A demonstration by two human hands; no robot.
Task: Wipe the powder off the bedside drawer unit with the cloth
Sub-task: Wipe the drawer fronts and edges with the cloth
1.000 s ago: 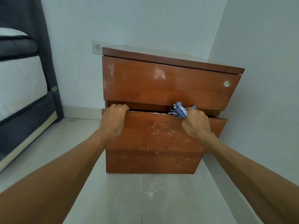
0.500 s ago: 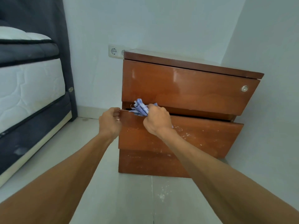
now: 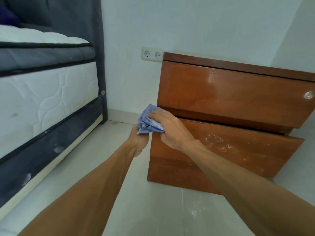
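Two drawer fronts make up the face of the bedside drawer unit (image 3: 230,77), a glossy brown wooden piece standing on the floor against the far wall, in the right half of the view. White powder (image 3: 216,142) lies in smears and specks across the middle of the lower drawer (image 3: 259,154). That drawer's front juts a little nearer than the upper drawer (image 3: 238,99), with a dark gap between the two. A round metal lock (image 3: 308,95) sits at the right end of the upper drawer.

The cloth (image 3: 148,123), blue with paler markings and bunched into a wad, is at the top left corner of the lower drawer, touching its edge. The right hand (image 3: 170,132) holds it, its fingers curled round the wad from the right side. The left hand (image 3: 138,142) is just below the cloth, beside the left edge of the lower drawer. Its fingers are hidden behind the cloth, so I cannot tell whether they grip anything. Both bare forearms reach in from the near edge.

Pale tiles cover the floor (image 3: 102,167), and a scatter of white specks (image 3: 194,212) lies on them near the foot of the unit. A double socket (image 3: 151,54) is set in the far wall (image 3: 204,23), just left of the unit's top. At the left stands a bed (image 3: 42,99) with a white quilted mattress, a grey layer on top, and a dark grey base and headboard.
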